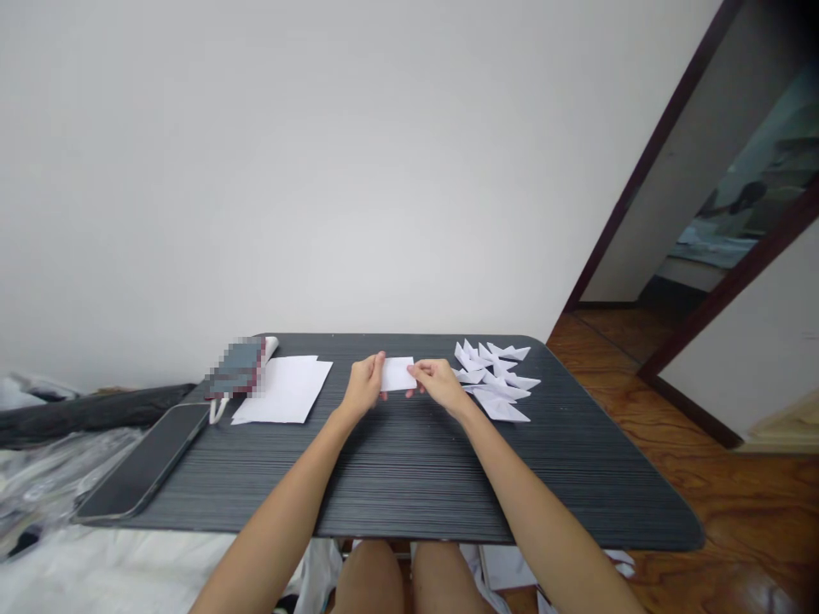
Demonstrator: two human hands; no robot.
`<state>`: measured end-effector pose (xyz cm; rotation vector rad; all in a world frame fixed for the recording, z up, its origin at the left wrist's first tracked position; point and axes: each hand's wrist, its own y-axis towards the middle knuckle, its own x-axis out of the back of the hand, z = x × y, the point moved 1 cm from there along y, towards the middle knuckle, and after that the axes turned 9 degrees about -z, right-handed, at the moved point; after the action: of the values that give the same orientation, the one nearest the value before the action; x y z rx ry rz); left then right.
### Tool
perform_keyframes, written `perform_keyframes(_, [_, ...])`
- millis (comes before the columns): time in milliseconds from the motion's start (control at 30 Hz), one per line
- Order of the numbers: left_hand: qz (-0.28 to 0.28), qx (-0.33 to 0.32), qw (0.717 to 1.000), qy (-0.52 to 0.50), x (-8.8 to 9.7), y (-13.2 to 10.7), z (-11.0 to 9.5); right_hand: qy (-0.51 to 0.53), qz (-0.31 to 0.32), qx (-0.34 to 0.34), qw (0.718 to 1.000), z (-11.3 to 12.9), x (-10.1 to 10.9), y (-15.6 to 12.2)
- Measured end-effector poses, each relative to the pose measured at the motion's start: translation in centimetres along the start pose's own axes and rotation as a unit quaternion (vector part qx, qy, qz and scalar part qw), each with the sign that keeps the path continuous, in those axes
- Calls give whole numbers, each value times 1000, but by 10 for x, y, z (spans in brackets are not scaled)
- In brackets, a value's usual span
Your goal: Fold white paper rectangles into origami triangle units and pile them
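A small white piece of folded paper [397, 374] is held up between my two hands above the middle of the dark table. My left hand [366, 380] grips its left edge, thumb on the near face and fingers behind. At the right edge, my right hand [438, 382] pinches it between thumb and fingers. Several folded white paper shapes with pointed ends [502, 388] lie in a cluster just right of my right hand. To the left of my left hand lies a stack of white paper sheets [287, 390].
The dark table [409, 477] stands against a white wall. A phone [147, 460] rests at its left edge, beside a dark, blurred-out object [236, 369] with a white cable [217, 411]. Clear plastic and white cloth lie left of the table. A doorway opens at right.
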<state>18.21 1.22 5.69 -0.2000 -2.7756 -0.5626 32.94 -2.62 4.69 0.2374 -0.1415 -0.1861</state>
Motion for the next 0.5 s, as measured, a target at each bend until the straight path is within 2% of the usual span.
perform_keyframes(100, [27,36,995,-87,-1,1,-2,-1,-59,15,998,-4,2,1])
perform_keyframes(200, [36,26,983,-181,3,6,-4,8,-98,16,995,-9,7,4])
perform_keyframes(367, [151,13,959,-241,2,6,-7,30,-95,-8,995,-7,9,4])
perform_keyframes(500, [177,4,952,-250,0,2,-8,43,-87,-18,995,-3,9,3])
